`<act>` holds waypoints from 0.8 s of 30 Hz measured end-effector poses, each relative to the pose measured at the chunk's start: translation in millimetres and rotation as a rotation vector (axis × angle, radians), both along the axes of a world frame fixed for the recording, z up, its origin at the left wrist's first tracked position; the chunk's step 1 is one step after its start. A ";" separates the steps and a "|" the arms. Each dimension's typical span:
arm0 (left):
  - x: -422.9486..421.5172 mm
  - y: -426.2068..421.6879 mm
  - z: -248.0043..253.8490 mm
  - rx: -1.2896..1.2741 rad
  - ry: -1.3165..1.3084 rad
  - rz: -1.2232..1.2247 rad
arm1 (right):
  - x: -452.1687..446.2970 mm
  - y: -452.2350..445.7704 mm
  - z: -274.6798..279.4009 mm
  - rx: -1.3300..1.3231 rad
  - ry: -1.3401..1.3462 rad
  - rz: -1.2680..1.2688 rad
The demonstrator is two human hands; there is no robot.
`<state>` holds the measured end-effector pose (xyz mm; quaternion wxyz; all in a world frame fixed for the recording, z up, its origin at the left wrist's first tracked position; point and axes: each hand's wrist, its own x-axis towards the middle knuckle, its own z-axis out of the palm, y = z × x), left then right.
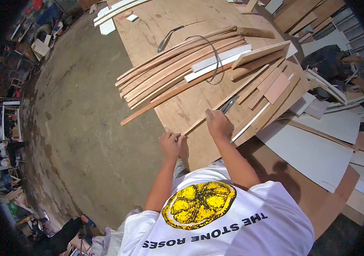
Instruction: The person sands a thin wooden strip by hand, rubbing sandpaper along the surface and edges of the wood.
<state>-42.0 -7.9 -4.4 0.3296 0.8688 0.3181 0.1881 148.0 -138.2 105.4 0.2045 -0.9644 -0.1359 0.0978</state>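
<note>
to handle the strip (195, 125) well, pinch lightly near the end, lay flat on the table (199, 149) and steady farther along, so as not to bend or splinter it. mind the dark tool (229, 105) just beyond the knuckles. seen at the near end of the strip, by the table's edge: left hand (170, 145), narrow, fingers curled and pinching. farther up: right hand (220, 126), mostly closed, thumb side touching the strip; cannot tell how firmly, or whether gripping at all. strip slanting away across the table, between slats (165, 72) and offcuts (278, 87).
</note>
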 end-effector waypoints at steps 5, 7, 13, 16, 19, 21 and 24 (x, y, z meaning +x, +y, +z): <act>-6.6 -2.0 -17.4 -0.053 -0.141 0.045 | -36.5 0.3 -9.3 -0.035 0.122 0.148; -5.9 -0.6 -12.4 -0.066 -0.150 0.038 | -52.5 4.8 8.5 -0.077 0.177 0.205; -8.9 -0.9 -5.5 -0.083 -0.165 0.033 | -5.9 -0.7 -3.3 -0.016 0.096 0.100; -9.4 -3.3 -16.9 -0.087 -0.185 0.060 | -28.2 4.1 -4.7 -0.079 0.162 0.117; -9.4 -5.1 -13.2 -0.100 -0.153 0.062 | -43.0 5.1 1.6 -0.085 0.217 0.235; -8.2 -6.1 -4.6 -0.086 -0.143 0.064 | -39.3 3.1 7.0 -0.049 0.187 0.268; -8.9 -10.1 -8.3 -0.027 -0.172 0.073 | -6.2 -4.2 0.8 -0.032 0.094 0.198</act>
